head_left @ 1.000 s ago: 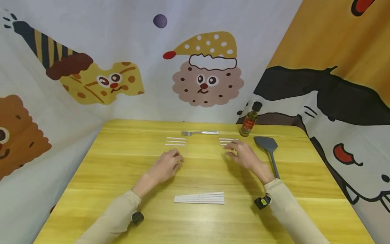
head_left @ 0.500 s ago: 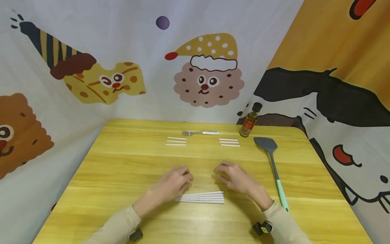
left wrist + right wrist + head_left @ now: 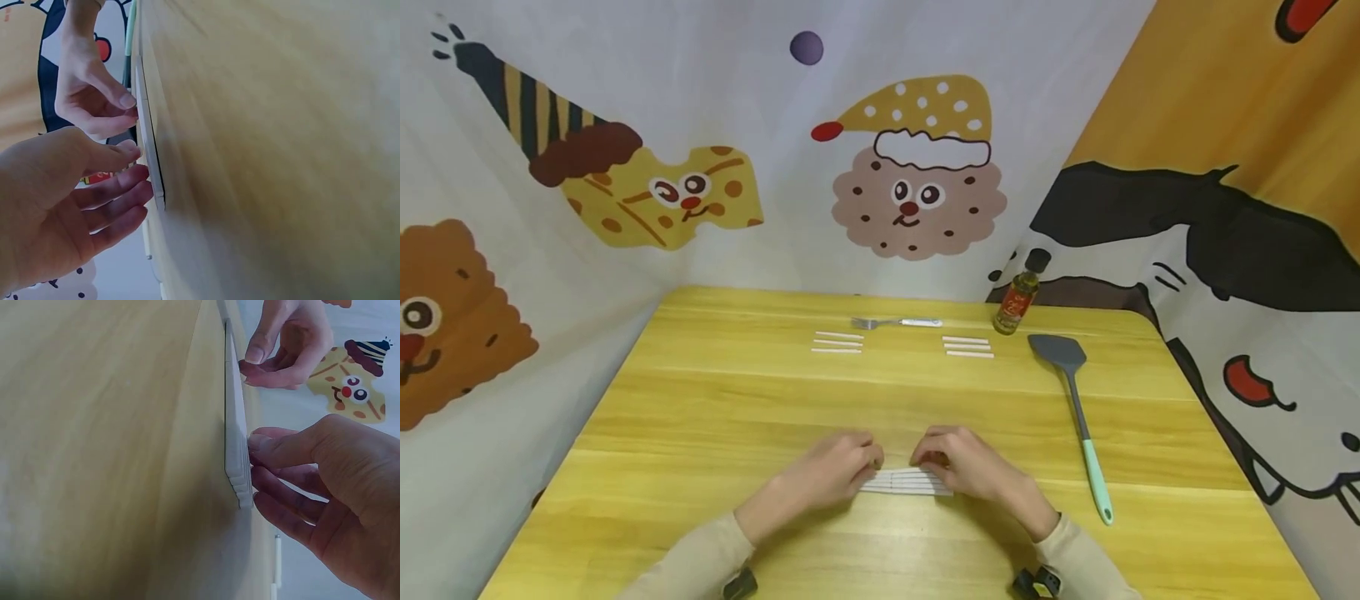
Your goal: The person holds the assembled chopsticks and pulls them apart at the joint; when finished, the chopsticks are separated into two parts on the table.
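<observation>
Several narrow white sticks [image 3: 898,482] lie side by side on the table near its front, slightly fanned, with a dark line across their middle. My left hand [image 3: 838,468] is at their left end, and my right hand [image 3: 966,465] is at the right end. In the left wrist view, the left thumb and loosely bent fingers come up to the edge of the sticks [image 3: 149,140]. The right thumb and index fingertip nearly meet beside the sticks [image 3: 236,434] in the right wrist view. No stick is visibly lifted, and contact is hard to tell.
Farther back lie two groups of three short white sticks, one on the left [image 3: 837,342] and one on the right [image 3: 967,347]. A fork [image 3: 898,322] is behind them. An oil bottle [image 3: 1017,302] and a grey spatula [image 3: 1078,400] with a mint handle are at the right.
Both hands have come back from beside the two far groups of sticks towards the front. They are now at the two ends of the nearer sticks, closer together.
</observation>
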Tool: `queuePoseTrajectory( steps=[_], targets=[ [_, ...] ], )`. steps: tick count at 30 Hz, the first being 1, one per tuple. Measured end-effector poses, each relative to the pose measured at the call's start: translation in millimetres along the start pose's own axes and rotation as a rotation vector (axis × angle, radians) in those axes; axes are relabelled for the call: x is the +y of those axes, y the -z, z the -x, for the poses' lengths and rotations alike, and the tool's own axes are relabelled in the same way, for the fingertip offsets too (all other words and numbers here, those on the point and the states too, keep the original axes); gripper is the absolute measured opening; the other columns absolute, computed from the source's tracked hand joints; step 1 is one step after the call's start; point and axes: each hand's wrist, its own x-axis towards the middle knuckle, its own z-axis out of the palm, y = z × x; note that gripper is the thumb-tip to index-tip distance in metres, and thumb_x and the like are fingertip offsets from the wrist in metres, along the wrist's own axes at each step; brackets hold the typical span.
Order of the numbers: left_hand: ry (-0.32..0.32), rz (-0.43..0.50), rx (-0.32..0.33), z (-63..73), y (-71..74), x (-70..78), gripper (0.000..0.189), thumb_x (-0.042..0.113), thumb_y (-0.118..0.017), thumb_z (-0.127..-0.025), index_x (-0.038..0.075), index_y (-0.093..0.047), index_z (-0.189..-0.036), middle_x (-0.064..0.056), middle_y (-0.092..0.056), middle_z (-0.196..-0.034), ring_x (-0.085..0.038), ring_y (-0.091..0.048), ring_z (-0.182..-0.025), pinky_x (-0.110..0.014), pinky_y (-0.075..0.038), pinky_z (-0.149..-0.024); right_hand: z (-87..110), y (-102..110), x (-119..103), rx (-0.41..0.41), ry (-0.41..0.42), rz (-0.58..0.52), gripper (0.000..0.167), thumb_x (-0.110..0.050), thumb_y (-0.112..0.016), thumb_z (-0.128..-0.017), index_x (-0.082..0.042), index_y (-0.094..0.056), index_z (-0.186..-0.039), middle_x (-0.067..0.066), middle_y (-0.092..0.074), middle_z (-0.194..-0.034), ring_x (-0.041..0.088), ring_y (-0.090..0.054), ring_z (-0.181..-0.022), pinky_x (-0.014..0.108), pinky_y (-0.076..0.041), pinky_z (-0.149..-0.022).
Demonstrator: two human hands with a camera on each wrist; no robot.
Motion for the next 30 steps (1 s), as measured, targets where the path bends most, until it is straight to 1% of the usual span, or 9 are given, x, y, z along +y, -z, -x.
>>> queuePoseTrajectory(
  steps=[4, 9, 13, 16, 21, 23, 27, 28, 30],
  targets=[
    [0.032, 0.020, -0.042, -2.3, 0.4, -0.7, 0.005, 0.009, -0.068, -0.095, 0.009, -0.072, -0.097, -0.001, -0.068, -0.091, -0.006, -0.060, -0.077, -0.012, -0.052, -0.071, -0.3, -1, 0, 0.003, -0.018, 0.022, 0.017, 0.000, -0.075, -0.087, -0.012, -0.077, -0.099, -0.002, -0.075, -0.097, 0.007, -0.068, -0.089, 0.019, -0.058, -0.078],
    [0.053, -0.006, -0.039, -3.2, -1.0, -0.4, 0.005, 0.010, -0.070, -0.093, 0.010, -0.072, -0.098, -0.001, -0.068, -0.093, -0.009, -0.063, -0.079, -0.015, -0.054, -0.072, 0.1, -2, -1, 0.014, -0.008, 0.039, 0.015, -0.002, -0.076, -0.087, -0.012, -0.077, -0.099, -0.002, -0.074, -0.096, 0.005, -0.067, -0.085, 0.016, -0.057, -0.075],
    [0.078, -0.023, -0.040, -5.8, -1.9, 0.3, 0.003, 0.011, -0.071, -0.093, 0.010, -0.069, -0.095, 0.000, -0.065, -0.090, -0.008, -0.059, -0.077, -0.016, -0.053, -0.069, 0.0, -6, 0, 0.048, 0.020, 0.103, 0.016, 0.000, -0.074, -0.088, -0.011, -0.077, -0.099, -0.002, -0.073, -0.094, 0.005, -0.066, -0.083, 0.016, -0.057, -0.074],
    [0.081, -0.032, -0.049, -9.2, -1.3, 0.3, 0.005, 0.010, -0.071, -0.093, 0.010, -0.066, -0.093, 0.001, -0.060, -0.087, -0.007, -0.054, -0.073, -0.016, -0.050, -0.065, 0.0, -7, 1, 0.068, 0.023, 0.148, 0.017, 0.001, -0.073, -0.089, -0.011, -0.076, -0.100, -0.001, -0.072, -0.095, 0.007, -0.066, -0.084, 0.019, -0.058, -0.074],
    [0.091, -0.030, -0.060, -15.7, -1.0, -1.7, 0.009, 0.005, -0.071, -0.093, 0.009, -0.062, -0.092, 0.000, -0.056, -0.084, -0.006, -0.049, -0.070, -0.013, -0.046, -0.059, -0.7, -10, 2, 0.092, 0.026, 0.164, 0.015, -0.001, -0.074, -0.089, -0.011, -0.075, -0.100, -0.001, -0.070, -0.095, 0.009, -0.066, -0.084, 0.021, -0.058, -0.074],
    [0.099, -0.032, -0.077, -17.5, -0.9, -1.5, 0.008, 0.004, -0.070, -0.093, 0.008, -0.063, -0.093, -0.001, -0.056, -0.084, -0.006, -0.049, -0.069, -0.012, -0.045, -0.058, -1.4, -11, 3, 0.098, 0.035, 0.169, 0.014, -0.002, -0.074, -0.089, -0.011, -0.075, -0.100, 0.000, -0.070, -0.094, 0.009, -0.066, -0.083, 0.021, -0.058, -0.074],
    [0.107, -0.066, -0.118, -19.3, -0.2, -0.1, 0.009, 0.001, -0.068, -0.092, 0.006, -0.064, -0.097, -0.003, -0.059, -0.085, -0.008, -0.053, -0.070, -0.011, -0.047, -0.059, -2.2, -13, 4, 0.109, 0.052, 0.189, 0.013, -0.001, -0.073, -0.090, -0.010, -0.075, -0.100, 0.002, -0.070, -0.093, 0.010, -0.065, -0.082, 0.022, -0.058, -0.074],
    [0.104, -0.085, -0.120, -19.5, 0.0, 0.0, 0.010, 0.000, -0.069, -0.091, 0.005, -0.064, -0.098, -0.004, -0.060, -0.087, -0.009, -0.055, -0.071, -0.011, -0.049, -0.061, -2.3, -13, 4, 0.116, 0.057, 0.200, 0.013, -0.001, -0.072, -0.090, -0.009, -0.075, -0.099, 0.003, -0.069, -0.092, 0.011, -0.064, -0.083, 0.023, -0.058, -0.074],
    [0.095, -0.119, -0.099, -19.5, 0.7, -0.4, 0.015, -0.002, -0.070, -0.087, 0.003, -0.065, -0.101, -0.005, -0.063, -0.089, -0.012, -0.059, -0.075, -0.013, -0.052, -0.065, -2.6, -12, 4, 0.138, 0.072, 0.225, 0.014, 0.002, -0.073, -0.089, -0.008, -0.075, -0.098, 0.003, -0.069, -0.093, 0.012, -0.065, -0.085, 0.024, -0.059, -0.075]
  ],
)
